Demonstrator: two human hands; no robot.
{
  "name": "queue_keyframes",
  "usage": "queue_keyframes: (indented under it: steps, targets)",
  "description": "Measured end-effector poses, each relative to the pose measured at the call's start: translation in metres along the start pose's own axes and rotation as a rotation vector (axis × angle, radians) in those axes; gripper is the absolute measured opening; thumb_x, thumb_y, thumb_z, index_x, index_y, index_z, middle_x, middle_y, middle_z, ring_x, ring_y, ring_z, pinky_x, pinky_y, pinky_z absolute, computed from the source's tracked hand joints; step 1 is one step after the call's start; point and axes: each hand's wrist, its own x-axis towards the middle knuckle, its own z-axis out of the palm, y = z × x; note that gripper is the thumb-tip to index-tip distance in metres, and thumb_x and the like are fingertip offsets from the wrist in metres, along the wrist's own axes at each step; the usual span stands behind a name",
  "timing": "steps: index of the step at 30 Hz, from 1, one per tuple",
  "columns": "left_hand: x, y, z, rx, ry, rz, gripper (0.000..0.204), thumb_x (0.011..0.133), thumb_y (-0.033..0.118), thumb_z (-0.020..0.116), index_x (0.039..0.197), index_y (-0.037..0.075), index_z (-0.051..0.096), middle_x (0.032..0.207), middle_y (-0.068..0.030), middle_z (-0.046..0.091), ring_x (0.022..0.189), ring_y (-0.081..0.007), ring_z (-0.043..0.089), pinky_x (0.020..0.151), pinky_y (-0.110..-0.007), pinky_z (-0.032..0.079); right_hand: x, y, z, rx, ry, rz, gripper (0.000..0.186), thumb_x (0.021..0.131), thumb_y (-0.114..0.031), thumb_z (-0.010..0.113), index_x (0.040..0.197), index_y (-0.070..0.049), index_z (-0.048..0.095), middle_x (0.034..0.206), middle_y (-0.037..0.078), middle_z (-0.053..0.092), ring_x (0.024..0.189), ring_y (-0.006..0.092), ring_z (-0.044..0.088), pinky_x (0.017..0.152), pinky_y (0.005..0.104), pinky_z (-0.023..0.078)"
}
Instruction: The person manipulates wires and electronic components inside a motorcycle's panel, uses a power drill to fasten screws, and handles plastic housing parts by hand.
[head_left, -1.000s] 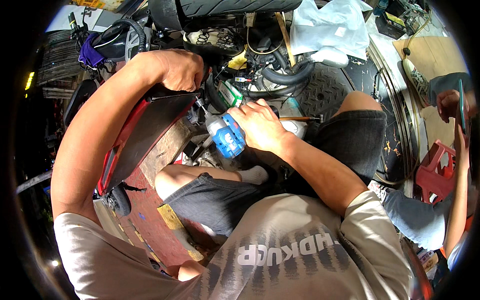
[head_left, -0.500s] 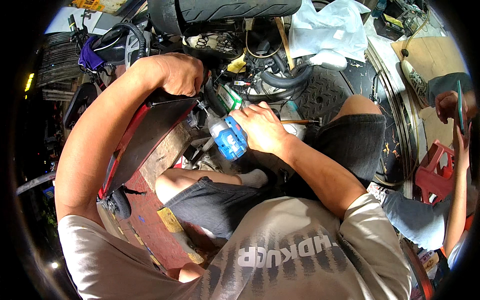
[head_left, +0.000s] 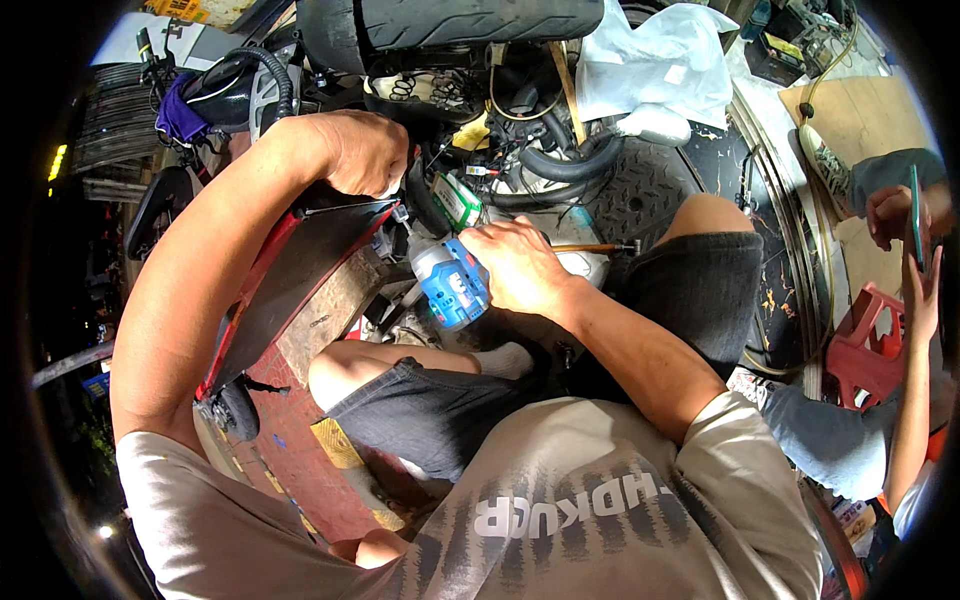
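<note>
My right hand [head_left: 520,266] is wrapped round the handle of a blue and grey cordless impact driver [head_left: 455,290]. Its nose points up and to the left, toward the far corner of a dark panel with red edges [head_left: 305,265]. The panel stands tilted on my left. Over its far end my left hand [head_left: 368,155] is closed, fingers curled away from view, so what they grip is hidden. Whether the driver's tip touches the panel I cannot tell. A green and white box [head_left: 457,200] lies just beyond the driver.
A large black tyre [head_left: 470,30] lies across the far side, near black hoses [head_left: 570,165] and a translucent plastic bag [head_left: 655,65]. A hammer [head_left: 600,248] rests beyond my right forearm. At the right, a person holds a phone [head_left: 916,215] by a red plastic stool [head_left: 866,345].
The impact driver and my right hand have shifted slightly left and toward me. My left hand stays at the panel's far end, turned a little.
</note>
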Motion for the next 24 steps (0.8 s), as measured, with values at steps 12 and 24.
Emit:
queue_keyframes:
  steps: [12, 24]
  targets:
    - [-0.001, -0.004, 0.006, -0.055, 0.120, 0.118, 0.016, 0.084, 0.015, 0.071, 0.087, 0.004, 0.083, 0.088, -0.0194, 0.079, 0.087, -0.0407, 0.075, 0.078, -0.048, 0.060, 0.003, 0.007, 0.000, 0.018, -0.018, 0.034, 0.028, 0.083, -0.004, 0.072, 0.109, -0.011, 0.063, 0.103, 0.013, 0.073, 0.109, 0.0361, 0.072, 0.095, 0.0545, 0.050]
    - [-0.001, 0.001, 0.002, 0.020, 0.086, 0.117, 0.020, 0.085, 0.016, 0.069, 0.094, 0.003, 0.081, 0.095, -0.0229, 0.078, 0.097, -0.0427, 0.075, 0.085, -0.049, 0.058, 0.005, 0.002, 0.003, -0.030, -0.009, 0.022, 0.022, 0.086, -0.007, 0.072, 0.106, -0.011, 0.064, 0.101, 0.011, 0.075, 0.109, 0.0345, 0.073, 0.092, 0.0543, 0.051]
